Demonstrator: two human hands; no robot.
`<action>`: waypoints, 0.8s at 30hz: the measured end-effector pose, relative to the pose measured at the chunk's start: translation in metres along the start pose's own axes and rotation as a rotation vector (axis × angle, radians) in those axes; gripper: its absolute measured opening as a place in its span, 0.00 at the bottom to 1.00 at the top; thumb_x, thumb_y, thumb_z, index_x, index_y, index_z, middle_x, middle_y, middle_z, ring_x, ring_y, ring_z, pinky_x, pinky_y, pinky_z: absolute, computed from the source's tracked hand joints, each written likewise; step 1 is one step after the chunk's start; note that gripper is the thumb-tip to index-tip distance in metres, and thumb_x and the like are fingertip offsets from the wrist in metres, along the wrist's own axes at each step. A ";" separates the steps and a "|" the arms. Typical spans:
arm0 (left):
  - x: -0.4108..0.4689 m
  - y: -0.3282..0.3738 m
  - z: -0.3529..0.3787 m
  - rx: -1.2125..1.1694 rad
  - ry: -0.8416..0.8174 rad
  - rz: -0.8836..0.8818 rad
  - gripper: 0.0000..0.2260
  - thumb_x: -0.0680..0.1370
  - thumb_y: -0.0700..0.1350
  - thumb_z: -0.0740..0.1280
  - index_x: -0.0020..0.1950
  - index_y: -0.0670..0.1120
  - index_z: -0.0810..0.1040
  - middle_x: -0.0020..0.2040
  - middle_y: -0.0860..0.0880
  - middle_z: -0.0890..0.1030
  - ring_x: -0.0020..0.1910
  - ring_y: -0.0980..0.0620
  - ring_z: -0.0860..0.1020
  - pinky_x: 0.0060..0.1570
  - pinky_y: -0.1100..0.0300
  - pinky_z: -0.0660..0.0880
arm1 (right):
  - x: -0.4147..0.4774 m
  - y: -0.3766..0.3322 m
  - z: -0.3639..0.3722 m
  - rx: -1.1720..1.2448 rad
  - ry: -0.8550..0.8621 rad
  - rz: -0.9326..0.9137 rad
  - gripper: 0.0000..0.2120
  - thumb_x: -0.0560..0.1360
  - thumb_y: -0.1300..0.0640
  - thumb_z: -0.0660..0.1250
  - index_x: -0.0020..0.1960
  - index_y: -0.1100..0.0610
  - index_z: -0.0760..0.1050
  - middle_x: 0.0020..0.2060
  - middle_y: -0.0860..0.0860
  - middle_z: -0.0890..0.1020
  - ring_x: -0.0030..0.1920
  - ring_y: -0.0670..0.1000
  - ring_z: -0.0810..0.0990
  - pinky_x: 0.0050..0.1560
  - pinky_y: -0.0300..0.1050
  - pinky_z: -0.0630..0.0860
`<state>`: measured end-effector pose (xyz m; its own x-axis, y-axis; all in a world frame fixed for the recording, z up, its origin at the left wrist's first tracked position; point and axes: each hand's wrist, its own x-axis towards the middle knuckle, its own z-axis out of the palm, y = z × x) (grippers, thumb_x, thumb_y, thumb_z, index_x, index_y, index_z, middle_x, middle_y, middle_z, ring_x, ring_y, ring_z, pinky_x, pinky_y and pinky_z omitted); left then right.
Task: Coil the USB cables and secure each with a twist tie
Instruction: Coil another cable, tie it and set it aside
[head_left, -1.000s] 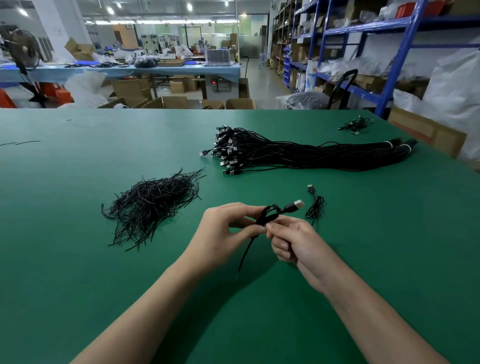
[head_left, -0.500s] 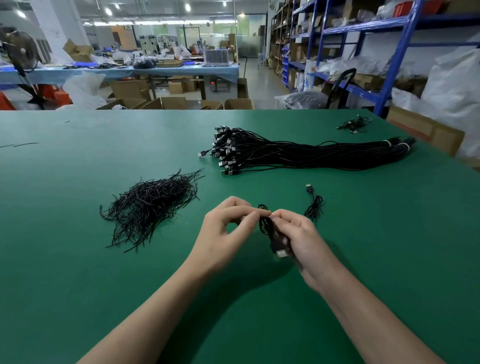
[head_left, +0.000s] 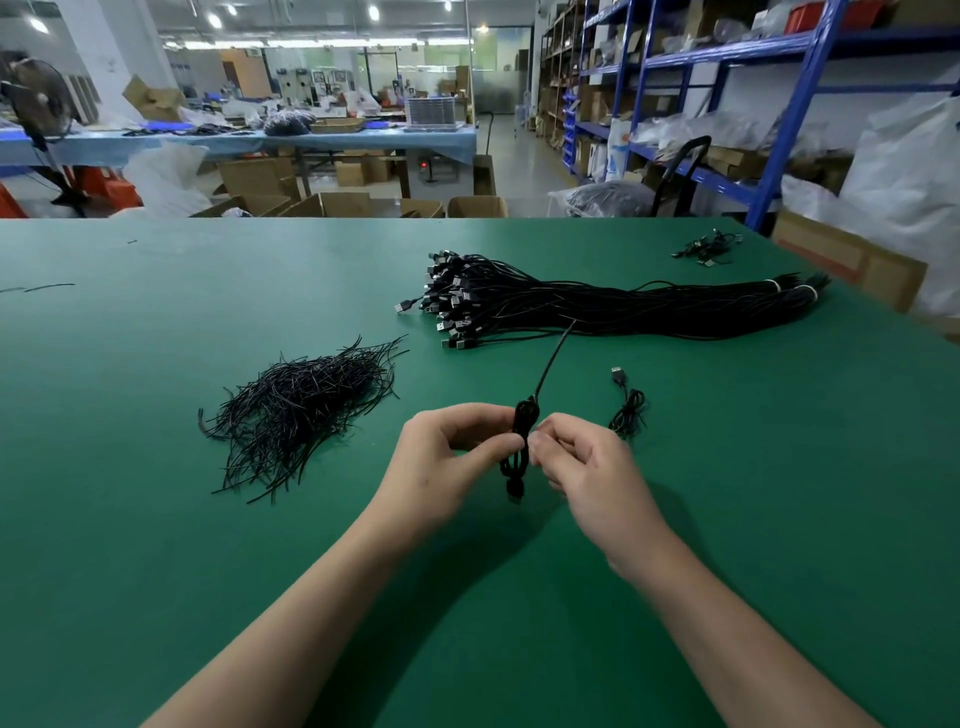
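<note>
Turned the coiled cable (head_left: 516, 452) upright since half a second before, with a thin black strand (head_left: 550, 364) now rising stiffly from its top toward the far side. Held the coil above the green surface (head_left: 156, 519), between the two hands and straight ahead of the person. Pinched its middle with the left hand (head_left: 447, 462), thumb and curled forefinger closed on the black loops. Closed the right hand (head_left: 587, 467) on it too, fingertips curled and pressed against the coil's right side. Looked narrow and tightly gathered, a dark upright hank with a small knot of loops hanging at the bottom. Left well apart on the surface a pile of twist ties (head_left: 301, 410) to the left and a long bundle of uncoiled cables (head_left: 597, 306) beyond, with another small coil (head_left: 626, 410) near the right hand.
</note>
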<state>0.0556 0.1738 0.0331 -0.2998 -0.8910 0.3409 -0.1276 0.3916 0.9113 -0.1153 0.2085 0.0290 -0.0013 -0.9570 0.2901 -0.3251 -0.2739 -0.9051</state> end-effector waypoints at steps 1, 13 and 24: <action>0.000 0.001 -0.002 0.120 0.025 0.114 0.10 0.76 0.39 0.75 0.52 0.53 0.86 0.47 0.56 0.87 0.48 0.56 0.84 0.51 0.64 0.78 | -0.001 -0.001 0.000 0.190 -0.050 0.092 0.16 0.83 0.59 0.63 0.36 0.56 0.72 0.26 0.45 0.64 0.28 0.46 0.60 0.30 0.40 0.59; -0.002 0.003 0.001 -0.034 0.024 -0.040 0.08 0.79 0.51 0.71 0.48 0.50 0.88 0.45 0.50 0.87 0.44 0.55 0.83 0.45 0.62 0.78 | -0.001 0.000 -0.005 0.036 -0.033 0.032 0.16 0.83 0.59 0.63 0.36 0.55 0.71 0.26 0.45 0.65 0.28 0.46 0.61 0.30 0.41 0.57; 0.001 0.000 -0.011 -0.209 -0.149 -0.418 0.14 0.73 0.52 0.73 0.55 0.46 0.86 0.46 0.48 0.87 0.41 0.58 0.82 0.40 0.65 0.73 | -0.005 0.000 0.000 -0.557 0.042 -0.316 0.11 0.81 0.57 0.64 0.39 0.52 0.70 0.28 0.45 0.71 0.31 0.47 0.69 0.32 0.43 0.66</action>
<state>0.0660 0.1704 0.0356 -0.3975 -0.9135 -0.0872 -0.0780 -0.0611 0.9951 -0.1152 0.2134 0.0270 0.1417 -0.8304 0.5389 -0.7583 -0.4410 -0.4801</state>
